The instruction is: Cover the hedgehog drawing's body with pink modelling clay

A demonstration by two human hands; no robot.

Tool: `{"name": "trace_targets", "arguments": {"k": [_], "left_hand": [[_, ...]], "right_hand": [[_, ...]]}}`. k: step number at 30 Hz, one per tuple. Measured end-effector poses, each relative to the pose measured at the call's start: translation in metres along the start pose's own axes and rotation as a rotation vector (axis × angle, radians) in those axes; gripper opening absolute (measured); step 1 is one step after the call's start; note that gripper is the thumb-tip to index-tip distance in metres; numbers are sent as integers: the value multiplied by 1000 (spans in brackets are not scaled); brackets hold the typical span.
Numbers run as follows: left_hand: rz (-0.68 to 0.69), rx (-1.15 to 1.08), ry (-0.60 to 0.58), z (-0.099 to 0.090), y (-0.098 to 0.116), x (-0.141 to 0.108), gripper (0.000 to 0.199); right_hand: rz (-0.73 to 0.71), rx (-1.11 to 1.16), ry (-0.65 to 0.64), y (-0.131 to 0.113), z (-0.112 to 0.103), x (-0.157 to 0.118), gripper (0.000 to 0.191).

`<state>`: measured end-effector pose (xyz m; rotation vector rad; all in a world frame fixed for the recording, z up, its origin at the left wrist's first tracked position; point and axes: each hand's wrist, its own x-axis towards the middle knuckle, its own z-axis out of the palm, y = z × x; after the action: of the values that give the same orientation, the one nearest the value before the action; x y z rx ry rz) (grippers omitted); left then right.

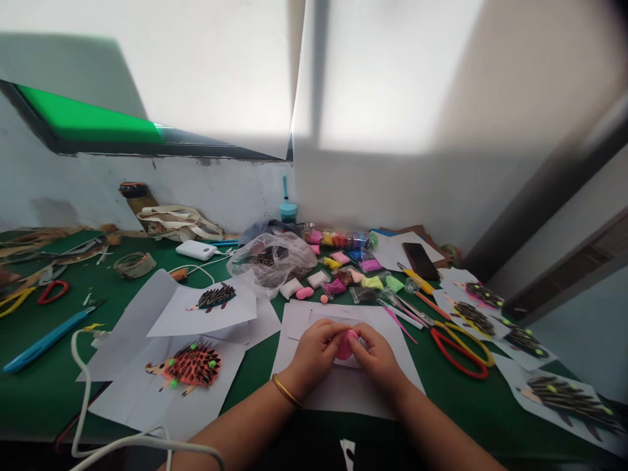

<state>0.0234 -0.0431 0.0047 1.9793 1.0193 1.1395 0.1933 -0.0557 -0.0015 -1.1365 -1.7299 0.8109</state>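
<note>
A flat piece of pink clay point(346, 345) is pinched between both of my hands, above white paper point(353, 392) on the green table. My left hand point(318, 353) holds its left side, with a gold bangle on the wrist. On the other side, the thumb and fingers of my right hand point(373, 353) press the clay. Just beyond the paper lie a pink lump point(304, 293), a small peach ball point(324, 298) and several clay packets, among them a magenta one point(334, 286).
Red-and-yellow scissors point(461, 347) lie right of the paper, near a phone point(419, 260). Hedgehog pictures rest at left point(191, 366) and right point(564, 396). A plastic bag point(272, 261) sits behind; a white cable point(86, 392) loops at front left.
</note>
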Motion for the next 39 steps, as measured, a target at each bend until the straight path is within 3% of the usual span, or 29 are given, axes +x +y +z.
{"name": "trace_targets", "arguments": {"k": [7, 12, 18, 23, 29, 33, 39], "left_hand": [[6, -27, 10, 0, 1, 1, 20], [-16, -75, 100, 0, -2, 1, 19], [-6, -78, 59, 1, -2, 2, 17], [-92, -125, 138, 2, -2, 2, 15], [-51, -113, 55, 2, 1, 1, 16], [-81, -136, 103, 2, -2, 1, 12], [-132, -132, 70, 3, -6, -1, 26]], "right_hand": [[-14, -22, -31, 1, 2, 0, 28], [8, 12, 2, 1, 1, 0, 27], [9, 41, -4, 5, 2, -1, 30], [32, 48, -14, 4, 3, 0, 28], [33, -3, -10, 5, 3, -1, 29], [25, 26, -15, 2, 2, -1, 29], [46, 13, -51, 5, 4, -1, 32]]}}
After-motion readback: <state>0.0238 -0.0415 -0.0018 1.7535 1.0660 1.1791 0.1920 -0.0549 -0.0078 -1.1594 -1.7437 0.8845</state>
